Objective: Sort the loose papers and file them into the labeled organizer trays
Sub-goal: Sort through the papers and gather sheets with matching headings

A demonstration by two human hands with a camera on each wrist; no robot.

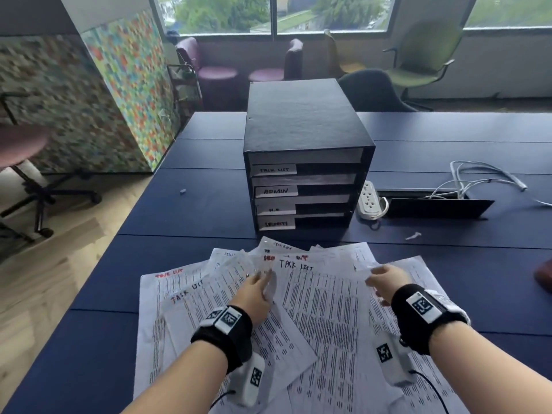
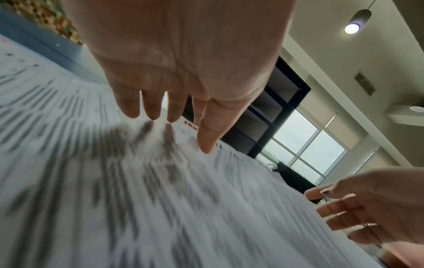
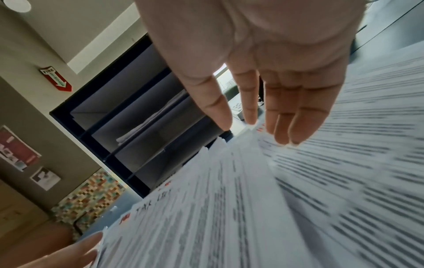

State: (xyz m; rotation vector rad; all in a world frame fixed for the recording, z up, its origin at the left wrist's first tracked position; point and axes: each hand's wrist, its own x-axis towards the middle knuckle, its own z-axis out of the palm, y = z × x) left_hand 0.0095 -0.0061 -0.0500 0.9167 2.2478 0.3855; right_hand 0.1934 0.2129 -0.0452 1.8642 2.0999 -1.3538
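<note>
- Papers [image 1: 322, 312]: loose printed sheets fanned in an overlapping spread at the near edge of the desk [image 1: 185, 216]. Several carry handwritten headings; "TASK LIST" is legible on some.
- Organizer [image 1: 304, 162]: black box with four stacked trays, upright behind the papers toward the middle of the desk. Tray labels, top down: "TASK LIST", "ADMIN", a third not legible, and a fourth too blurred to confirm. White sheets lie in the trays.
- Left hand [image 1: 254, 289]: fingers [image 2: 206, 137] straight and spread, tips at the left part of the spread. It grips nothing.
- Right hand [image 1: 385, 280]: fingers [image 3: 286, 125] extended, just above the right part of the spread, holding nothing.
- Power strip [image 1: 369, 200]: white, on the desk just right of the organizer; cables [image 1: 484, 177] lie farther right.
</note>
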